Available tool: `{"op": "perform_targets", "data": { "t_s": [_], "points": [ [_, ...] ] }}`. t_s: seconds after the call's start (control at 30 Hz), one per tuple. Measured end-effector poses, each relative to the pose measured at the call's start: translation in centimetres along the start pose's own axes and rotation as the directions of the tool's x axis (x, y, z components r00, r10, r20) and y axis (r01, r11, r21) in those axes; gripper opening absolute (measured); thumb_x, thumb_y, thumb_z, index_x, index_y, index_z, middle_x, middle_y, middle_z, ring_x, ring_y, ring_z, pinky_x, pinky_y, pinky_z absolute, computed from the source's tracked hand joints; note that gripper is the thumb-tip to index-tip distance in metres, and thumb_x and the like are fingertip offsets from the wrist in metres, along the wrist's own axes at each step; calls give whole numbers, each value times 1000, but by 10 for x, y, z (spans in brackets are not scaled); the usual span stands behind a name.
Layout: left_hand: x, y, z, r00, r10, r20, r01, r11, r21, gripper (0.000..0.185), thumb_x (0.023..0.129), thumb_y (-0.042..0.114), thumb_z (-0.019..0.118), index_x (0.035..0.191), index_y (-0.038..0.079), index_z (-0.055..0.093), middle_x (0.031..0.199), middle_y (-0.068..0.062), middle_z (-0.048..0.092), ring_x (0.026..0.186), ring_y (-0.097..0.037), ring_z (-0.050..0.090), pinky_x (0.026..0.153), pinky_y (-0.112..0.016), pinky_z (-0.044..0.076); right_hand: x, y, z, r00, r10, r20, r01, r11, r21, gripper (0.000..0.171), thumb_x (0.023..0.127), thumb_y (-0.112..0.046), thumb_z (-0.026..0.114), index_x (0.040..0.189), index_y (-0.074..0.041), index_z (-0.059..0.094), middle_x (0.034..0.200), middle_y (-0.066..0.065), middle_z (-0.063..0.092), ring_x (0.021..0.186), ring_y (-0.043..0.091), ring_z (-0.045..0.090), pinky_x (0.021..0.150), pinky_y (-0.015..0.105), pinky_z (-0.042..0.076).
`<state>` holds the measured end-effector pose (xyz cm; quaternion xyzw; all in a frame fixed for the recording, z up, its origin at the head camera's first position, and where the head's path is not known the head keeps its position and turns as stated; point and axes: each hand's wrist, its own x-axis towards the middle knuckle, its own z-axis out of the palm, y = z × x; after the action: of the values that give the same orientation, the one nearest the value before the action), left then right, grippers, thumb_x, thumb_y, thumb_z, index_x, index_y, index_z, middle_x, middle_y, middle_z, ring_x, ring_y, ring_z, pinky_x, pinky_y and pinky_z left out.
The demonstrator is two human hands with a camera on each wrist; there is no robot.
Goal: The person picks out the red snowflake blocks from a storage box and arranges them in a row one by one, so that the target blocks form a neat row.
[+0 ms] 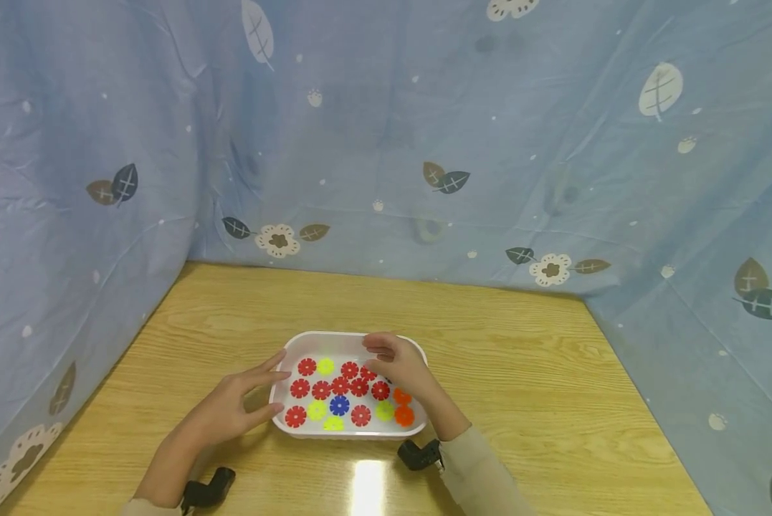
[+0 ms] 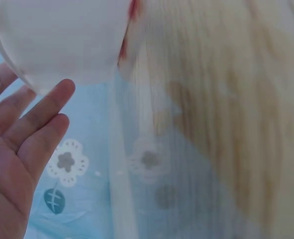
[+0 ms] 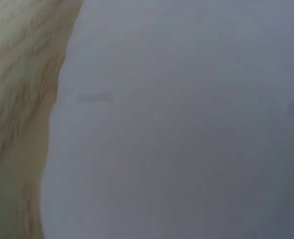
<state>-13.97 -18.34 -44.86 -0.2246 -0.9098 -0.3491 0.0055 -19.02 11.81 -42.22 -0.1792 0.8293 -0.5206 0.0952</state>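
A white tray (image 1: 353, 337) sits in the middle of the wooden table (image 1: 521, 373), holding several flat flower-shaped discs. Most are red discs (image 1: 321, 390); there are also yellow ones (image 1: 317, 410), orange ones (image 1: 404, 416) and one blue disc (image 1: 339, 405). My left hand (image 1: 269, 383) lies beside the tray's left wall with straight fingers, its fingertips at the wall. In the left wrist view the left hand (image 2: 22, 144) shows an open palm under the tray (image 2: 62, 40). My right hand (image 1: 379, 351) hovers over the tray's back part with curled fingers. What they hold is hidden.
Blue cloth with a leaf and flower print (image 1: 424, 179) walls the table at the back and both sides. Bare wood lies all around the tray. The right wrist view is a blur of grey-blue cloth (image 3: 186, 124) and wood (image 3: 17, 99).
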Motion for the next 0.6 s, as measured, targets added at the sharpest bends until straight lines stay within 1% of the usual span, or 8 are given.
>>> {"op": "perform_targets", "data": {
  "t_s": [0.1, 0.13, 0.27, 0.37, 0.6],
  "points": [
    [1, 0, 0, 1000, 19, -4, -19, 1000, 5, 41, 79, 38, 65, 117, 24, 60, 142, 7, 36, 124, -16, 42, 96, -43, 41, 7, 13, 0, 1000, 20, 12, -18, 995, -99, 36, 84, -14, 62, 119, -8, 55, 119, 6, 59, 108, 23, 56, 92, 35, 46],
    [1, 0, 0, 1000, 23, -4, -23, 1000, 6, 40, 79, 38, 66, 116, 24, 60, 142, 6, 36, 124, -16, 42, 95, -42, 41, 8, 13, 0, 999, 30, 18, -27, 992, -123, 36, 83, -14, 62, 118, -9, 56, 118, 5, 59, 107, 22, 57, 90, 33, 47],
    [1, 0, -1, 1000, 30, -4, -30, 999, 13, 40, 79, 37, 66, 117, 24, 60, 142, 6, 36, 124, -16, 42, 95, -42, 41, 12, 17, 1, 996, 62, 58, -51, 984, -171, 35, 81, -11, 63, 116, -9, 58, 114, 4, 62, 104, 21, 59, 86, 31, 49],
    [1, 1, -1, 1000, 25, -5, -25, 1000, 13, 41, 79, 38, 66, 117, 24, 59, 142, 7, 35, 124, -16, 42, 96, -42, 41, 15, 18, 2, 994, 70, 85, -54, 983, -173, 36, 79, -6, 64, 115, -4, 58, 112, 8, 62, 104, 23, 58, 87, 32, 49],
    [1, 0, 0, 999, 34, -5, -34, 999, 14, 40, 79, 37, 66, 117, 24, 60, 142, 7, 36, 123, -15, 43, 95, -42, 41, 17, 21, 5, 992, 103, 78, -80, 965, -248, 35, 75, 1, 67, 110, -5, 60, 110, 8, 64, 102, 23, 59, 87, 32, 49]
  ]
}}
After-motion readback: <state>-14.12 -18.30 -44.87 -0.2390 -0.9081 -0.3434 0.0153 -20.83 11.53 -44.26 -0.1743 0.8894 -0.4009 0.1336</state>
